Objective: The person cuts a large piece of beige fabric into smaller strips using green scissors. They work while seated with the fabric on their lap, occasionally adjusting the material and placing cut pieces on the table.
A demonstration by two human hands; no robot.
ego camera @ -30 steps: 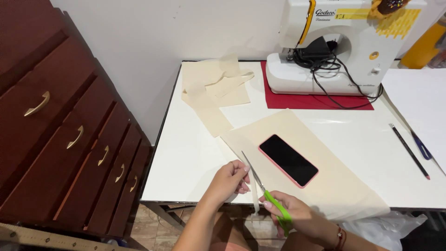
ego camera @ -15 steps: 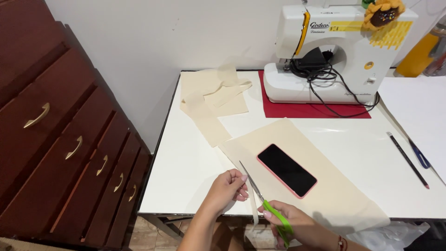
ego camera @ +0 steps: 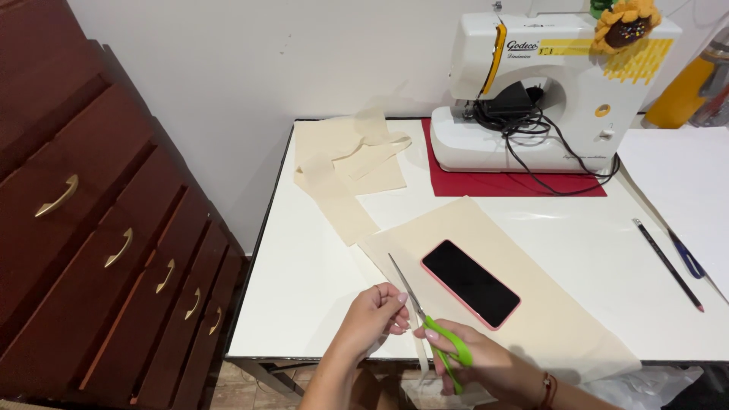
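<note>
White table (ego camera: 319, 281), right hand (ego camera: 474, 364) gripping green scissors (ego camera: 433, 334), left hand (ego camera: 372, 319) pinching beige cloth (ego camera: 524, 304)

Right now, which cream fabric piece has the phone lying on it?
The large cream fabric piece nearest the hands, under the pink-cased phone; the smaller cream pieces beside the sewing machine carry nothing.

Left hand (ego camera: 377, 315) pinches, fingers curled (forearm entering from six o'clock). Right hand (ego camera: 474, 364) grips closed, pointing toward eleven o'clock.
</note>
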